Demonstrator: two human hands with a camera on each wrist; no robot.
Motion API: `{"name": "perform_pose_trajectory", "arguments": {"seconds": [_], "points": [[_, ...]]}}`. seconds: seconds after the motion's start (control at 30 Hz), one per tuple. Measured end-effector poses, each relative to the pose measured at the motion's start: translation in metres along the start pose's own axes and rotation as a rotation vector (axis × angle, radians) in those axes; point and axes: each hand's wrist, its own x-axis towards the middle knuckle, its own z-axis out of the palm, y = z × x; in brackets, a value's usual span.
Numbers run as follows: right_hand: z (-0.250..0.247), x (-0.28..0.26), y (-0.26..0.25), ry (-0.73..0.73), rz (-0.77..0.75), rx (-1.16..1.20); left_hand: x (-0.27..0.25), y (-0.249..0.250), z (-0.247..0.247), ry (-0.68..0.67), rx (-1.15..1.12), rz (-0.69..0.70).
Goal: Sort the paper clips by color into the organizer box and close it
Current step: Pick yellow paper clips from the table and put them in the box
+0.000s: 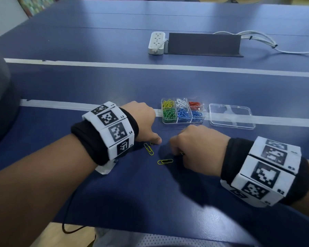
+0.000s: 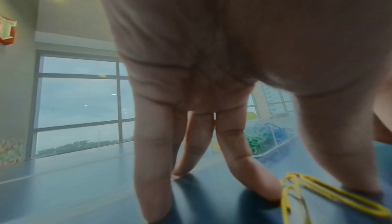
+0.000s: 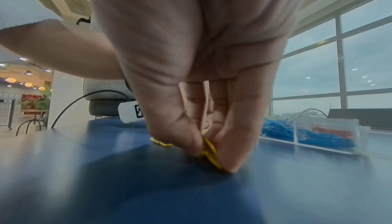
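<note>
The right hand (image 3: pixel 191 51) points its fingers down to the blue table (image 1: pixel 150 193), and between the fingertips (image 3: pixel 231 157) it pinches a yellow paper clip (image 3: pixel 210 150) that touches the table surface. The grip is narrow, the fingers pressed close together around the clip. In the head view this hand (image 1: pixel 196 147) is curled like a loose fist, knuckles up, and the wrist is bent down.

The left hand (image 2: pixel 212 60) stands on the table with fingers almost straight and spread, the tips touching the surface. The thumb (image 2: pixel 347 169) presses on one end of another yellow clip (image 2: pixel 331 195); it holds nothing inside the hand. In the head view the left hand (image 1: pixel 141 120) lies palm down just left of the right one.

Two more yellow clips (image 1: pixel 148 148) (image 1: pixel 165 161) lie loose on the table between the wrists. Just behind the hands is the clear organizer box (image 1: pixel 183 122), open, with yellow, white, red, green and blue clips in separate compartments. Its transparent lid (image 1: pixel 232 116) lies flat beside the box on its right. Far behind are a white power strip (image 1: pixel 156 43) and a dark panel (image 1: pixel 203 43).
</note>
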Motion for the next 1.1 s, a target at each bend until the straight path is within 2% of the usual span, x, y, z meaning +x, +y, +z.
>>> {"name": "perform_pose_trajectory", "arguments": {"seconds": [0.13,0.23,0.6,0.8,0.97,1.03,1.1], "points": [[-0.005,0.008,-0.007,0.056,-0.014,0.028,-0.004,-0.004,-0.001,0.011,-0.039,0.010],[-0.004,0.014,-0.015,0.089,-0.120,0.002,-0.006,-0.007,0.000,0.025,-0.086,0.021],[0.005,0.015,-0.023,0.019,-0.220,-0.066,-0.010,-0.019,0.002,0.081,-0.113,0.112],[0.001,0.013,-0.022,0.033,-0.132,-0.114,-0.024,-0.015,0.004,0.099,-0.033,0.310],[-0.009,0.018,-0.006,0.018,-0.039,0.007,-0.026,-0.017,0.010,0.105,0.021,0.388],[-0.017,0.021,-0.001,0.086,0.004,0.040,-0.027,-0.021,0.011,0.122,-0.002,0.396],[-0.029,0.028,0.007,0.215,0.058,0.072,-0.029,-0.023,0.013,0.096,-0.001,0.385]]}}
